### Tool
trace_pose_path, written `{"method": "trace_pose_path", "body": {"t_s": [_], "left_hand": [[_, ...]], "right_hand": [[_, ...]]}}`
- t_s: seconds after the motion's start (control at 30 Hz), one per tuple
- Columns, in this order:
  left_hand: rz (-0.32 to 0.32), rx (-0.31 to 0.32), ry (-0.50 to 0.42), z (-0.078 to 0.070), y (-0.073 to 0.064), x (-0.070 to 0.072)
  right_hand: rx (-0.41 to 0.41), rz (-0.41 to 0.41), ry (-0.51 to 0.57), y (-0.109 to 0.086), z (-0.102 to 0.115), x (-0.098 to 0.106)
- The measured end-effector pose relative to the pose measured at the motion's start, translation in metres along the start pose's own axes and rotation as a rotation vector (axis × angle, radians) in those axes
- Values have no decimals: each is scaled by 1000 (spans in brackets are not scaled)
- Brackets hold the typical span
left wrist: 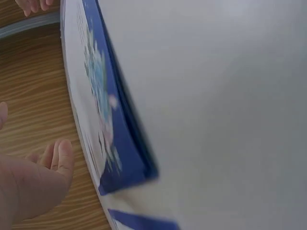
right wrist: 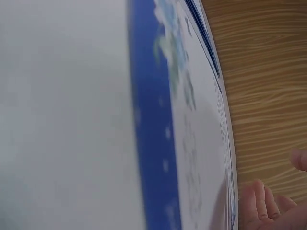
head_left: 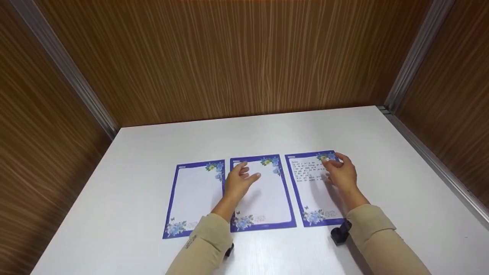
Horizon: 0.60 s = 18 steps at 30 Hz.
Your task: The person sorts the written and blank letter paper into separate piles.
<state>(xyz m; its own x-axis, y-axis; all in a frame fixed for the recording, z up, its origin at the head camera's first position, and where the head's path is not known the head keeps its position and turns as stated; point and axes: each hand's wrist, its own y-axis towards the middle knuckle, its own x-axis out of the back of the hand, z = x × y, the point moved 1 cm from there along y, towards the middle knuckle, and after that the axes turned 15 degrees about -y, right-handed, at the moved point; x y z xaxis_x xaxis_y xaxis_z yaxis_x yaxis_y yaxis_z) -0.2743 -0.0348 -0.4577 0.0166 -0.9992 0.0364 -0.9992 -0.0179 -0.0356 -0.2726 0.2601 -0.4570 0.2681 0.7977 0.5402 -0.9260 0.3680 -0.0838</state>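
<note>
Three letter-paper sheets with purple-blue borders and blue flowers lie in a row. Handwritten lines fill the upper part of the right sheet (head_left: 313, 193); the left sheet (head_left: 195, 194) and middle sheet (head_left: 265, 200) show blank white centres. Over the left part of the middle sheet is my left hand (head_left: 237, 184), its thumb spread from loosely bent fingers and nothing between them. My right hand (head_left: 344, 176) overlaps the upper right edge of the written sheet. In the right wrist view, that hand's thumb (right wrist: 300, 159) stands apart from its fingers (right wrist: 261, 201), with no paper between.
All the sheets lie on a white table (head_left: 126, 160). Wood-grain panels (head_left: 244, 61) rise behind it and at both sides, with metal strips (head_left: 68, 65) at the corners. A black wrist device (head_left: 340, 233) sits under the right cuff.
</note>
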Motion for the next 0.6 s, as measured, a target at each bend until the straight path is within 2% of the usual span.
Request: {"method": "trace_pose_path", "body": {"t_s": [0.27,0.6], "left_hand": [[-18,-34,-2,1,2,22],[-58,9,-7,3,3,45]], "right_hand": [[50,42,64,-4,9,-22],[86,100,37,-12,19,-46]]}}
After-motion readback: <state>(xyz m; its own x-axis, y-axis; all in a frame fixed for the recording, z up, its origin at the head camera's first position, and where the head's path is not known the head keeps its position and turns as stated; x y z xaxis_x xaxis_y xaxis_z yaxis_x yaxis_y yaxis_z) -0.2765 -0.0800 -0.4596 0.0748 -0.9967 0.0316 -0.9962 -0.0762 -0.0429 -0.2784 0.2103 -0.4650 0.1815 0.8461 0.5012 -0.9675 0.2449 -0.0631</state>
